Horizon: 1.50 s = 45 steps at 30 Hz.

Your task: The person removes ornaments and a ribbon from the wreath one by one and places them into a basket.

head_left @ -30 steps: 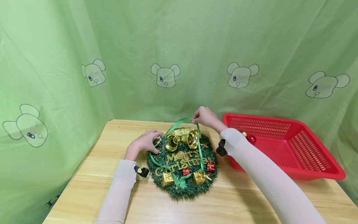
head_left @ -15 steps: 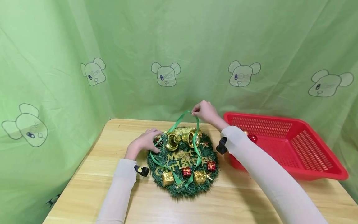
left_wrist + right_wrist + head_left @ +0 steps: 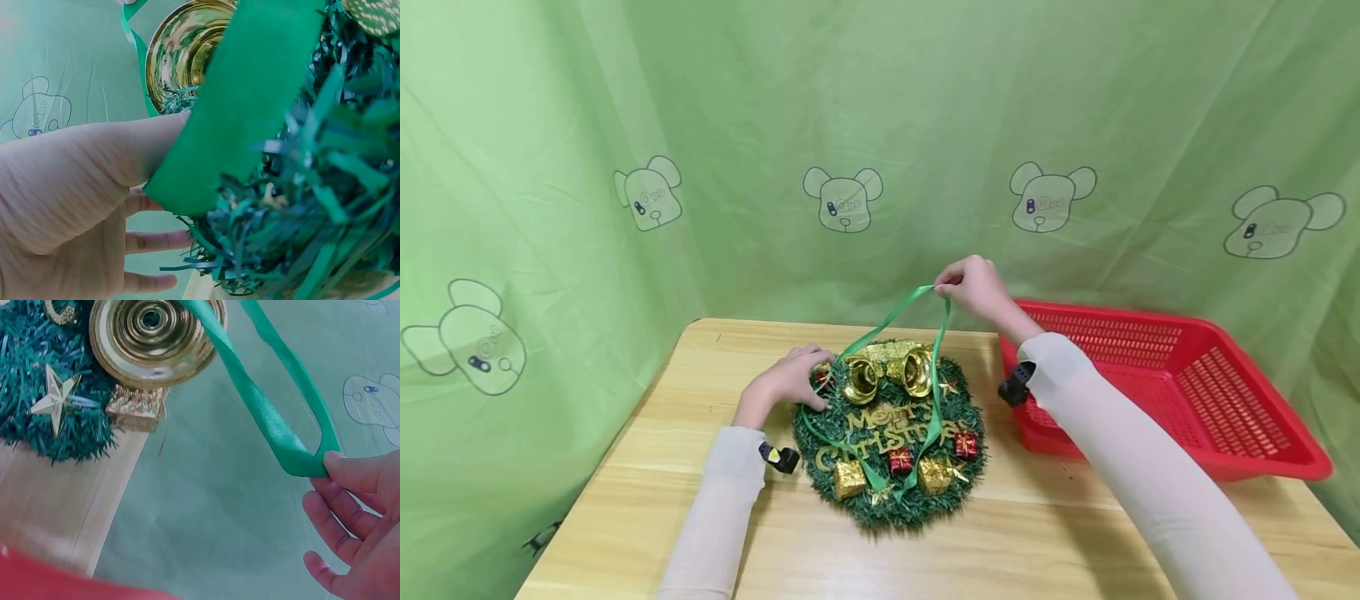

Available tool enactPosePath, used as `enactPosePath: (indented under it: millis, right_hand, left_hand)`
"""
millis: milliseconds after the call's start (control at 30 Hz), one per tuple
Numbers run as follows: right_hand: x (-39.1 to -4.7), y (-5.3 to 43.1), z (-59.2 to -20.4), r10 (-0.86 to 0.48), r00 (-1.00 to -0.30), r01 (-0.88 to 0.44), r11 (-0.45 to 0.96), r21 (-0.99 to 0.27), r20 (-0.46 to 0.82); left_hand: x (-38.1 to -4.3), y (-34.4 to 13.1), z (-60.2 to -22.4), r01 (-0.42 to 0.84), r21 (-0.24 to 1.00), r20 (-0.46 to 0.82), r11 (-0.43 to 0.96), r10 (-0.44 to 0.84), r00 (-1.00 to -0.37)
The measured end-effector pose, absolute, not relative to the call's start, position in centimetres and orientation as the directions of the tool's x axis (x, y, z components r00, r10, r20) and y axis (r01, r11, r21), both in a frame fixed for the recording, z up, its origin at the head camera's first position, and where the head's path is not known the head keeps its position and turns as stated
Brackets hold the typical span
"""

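Observation:
A green tinsel Christmas wreath [image 3: 887, 454] with gold lettering lies on the table, with two gold bells [image 3: 917, 372] near its top. My left hand [image 3: 793, 377] grips the wreath's left edge, thumb over the tinsel and fingers around the outer side. Between thumb and fingertips, my right hand [image 3: 979, 287] pinches a green ribbon [image 3: 891, 312] beyond the wreath's top right. The ribbon rises from the wreath in a loop, folded at the pinch in the right wrist view, where my right hand [image 3: 356, 506] holds its end. A wide band of ribbon [image 3: 250, 87] crosses my left thumb.
A red plastic basket [image 3: 1150, 317] stands to the right, partly behind my right sleeve [image 3: 1120, 425]. Small gold and red gift boxes [image 3: 935, 475] decorate the wreath's lower part. A green curtain [image 3: 925, 125] with bear drawings hangs behind the wooden table [image 3: 820, 558].
My right hand has moved up and to the right, drawing the ribbon loop higher and off the wreath's face. My left hand and the wreath have stayed in place.

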State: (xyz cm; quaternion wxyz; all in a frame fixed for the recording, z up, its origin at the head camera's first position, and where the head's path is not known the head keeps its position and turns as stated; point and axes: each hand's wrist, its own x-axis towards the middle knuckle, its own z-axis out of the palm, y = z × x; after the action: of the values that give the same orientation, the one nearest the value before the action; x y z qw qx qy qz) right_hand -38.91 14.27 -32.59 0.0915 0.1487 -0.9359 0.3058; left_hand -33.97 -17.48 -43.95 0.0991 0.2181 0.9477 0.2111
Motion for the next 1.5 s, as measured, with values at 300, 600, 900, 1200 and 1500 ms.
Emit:
enactPosePath:
  millis: [300,600,900,1200,1500]
  right_hand:
    - [-38.6,16.2,-32.3,-0.177,-0.95,-0.296,0.778,-0.554,0.259]
    - [-38.0,17.0,-32.0,-0.167,-0.949,-0.296,0.761,-0.578,0.267]
    - [-37.1,17.5,-31.9,-0.17,-0.922,-0.359,0.713,-0.602,0.348]
    - [-35.4,18.2,-31.9,-0.205,-0.914,-0.396,0.644,-0.655,0.351]
    - [-33.2,18.3,-31.0,-0.194,-0.899,-0.432,0.526,-0.732,0.392]
  left_hand:
    - [-33.8,-17.6,-43.9,0.368,0.444,-0.095,0.817,0.451,-0.887]
    - [-33.9,-17.6,-43.9,0.37,0.438,-0.096,0.819,0.452,-0.887]
    - [-33.8,-17.6,-43.9,0.382,0.439,-0.084,0.813,0.461,-0.884]
    - [-33.7,-17.4,-43.8,0.381,0.445,-0.086,0.81,0.463,-0.882]
    - [-33.8,-17.5,-44.0,0.391,0.429,-0.087,0.814,0.468,-0.88]
